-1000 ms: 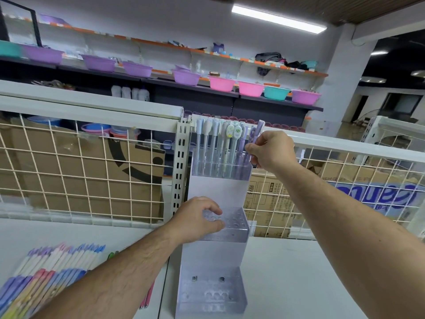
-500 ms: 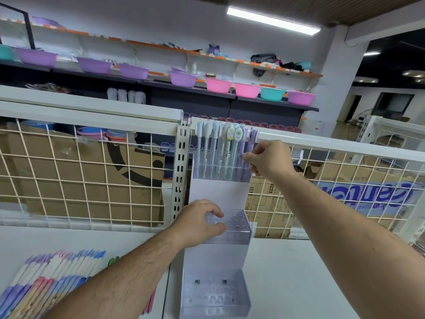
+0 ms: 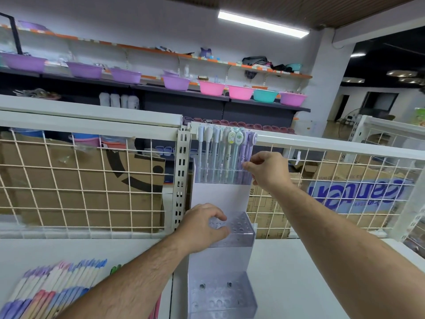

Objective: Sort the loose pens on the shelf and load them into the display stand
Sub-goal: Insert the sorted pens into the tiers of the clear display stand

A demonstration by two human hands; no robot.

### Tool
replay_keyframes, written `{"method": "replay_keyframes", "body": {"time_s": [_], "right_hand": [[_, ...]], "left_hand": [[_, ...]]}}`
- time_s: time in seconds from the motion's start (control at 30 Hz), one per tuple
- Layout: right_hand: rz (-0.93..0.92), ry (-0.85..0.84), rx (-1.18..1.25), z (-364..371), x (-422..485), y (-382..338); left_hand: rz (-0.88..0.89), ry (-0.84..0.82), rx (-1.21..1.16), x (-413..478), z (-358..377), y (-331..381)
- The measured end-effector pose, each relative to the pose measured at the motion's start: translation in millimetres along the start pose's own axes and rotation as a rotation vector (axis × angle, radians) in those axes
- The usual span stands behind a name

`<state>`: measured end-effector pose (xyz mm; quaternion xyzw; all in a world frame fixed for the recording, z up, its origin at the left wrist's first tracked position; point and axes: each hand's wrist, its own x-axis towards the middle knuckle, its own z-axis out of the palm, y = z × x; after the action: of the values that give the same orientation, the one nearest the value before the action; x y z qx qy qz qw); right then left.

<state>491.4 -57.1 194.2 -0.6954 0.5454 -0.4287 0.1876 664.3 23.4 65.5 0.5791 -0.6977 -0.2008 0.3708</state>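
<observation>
A clear three-tier display stand (image 3: 220, 196) stands upright on the white shelf. Its top tier holds several pens (image 3: 226, 153) with white, green and purple caps. My right hand (image 3: 266, 169) is at the right end of that row, fingertips pinching a purple pen (image 3: 247, 153) low on its barrel. My left hand (image 3: 202, 226) grips the left side of the middle tier (image 3: 239, 229), thumb on its holed top. The bottom tier (image 3: 220, 298) holds nothing. A row of loose pastel pens (image 3: 53, 288) lies on the shelf at the lower left.
A white wire-grid back panel (image 3: 80, 180) with a slotted upright post (image 3: 181, 171) stands right behind the stand. Cardboard boxes (image 3: 128, 187) sit behind the grid. Far shelves carry purple, pink and teal basins (image 3: 211, 87).
My right hand has slid down the purple pen from its cap end to just above the top tier, and the pen has sunk into its slot. My left hand stays on the middle tier.
</observation>
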Motion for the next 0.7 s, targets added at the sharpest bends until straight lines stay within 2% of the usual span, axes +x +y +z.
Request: {"method": "replay_keyframes", "body": {"time_s": [0.2,0.4,0.53,0.7], "right_hand": [[0.008,0.064,0.031,4.4,-11.9,4.0],[0.001,0.132,-0.038,10.3,-36.6,10.7],[0.012,0.071,-0.127,11.3,-61.9,16.2],[0.007,-0.098,-0.221,13.3,-96.0,26.7]], "left_hand": [[0.023,0.009,0.023,0.0,0.2,-0.4],[0.053,-0.008,0.024,1.8,-2.1,-3.6],[0.092,-0.040,0.042,1.0,-5.9,-2.8],[0.064,-0.092,0.030,-9.9,-11.8,-1.7]]}}
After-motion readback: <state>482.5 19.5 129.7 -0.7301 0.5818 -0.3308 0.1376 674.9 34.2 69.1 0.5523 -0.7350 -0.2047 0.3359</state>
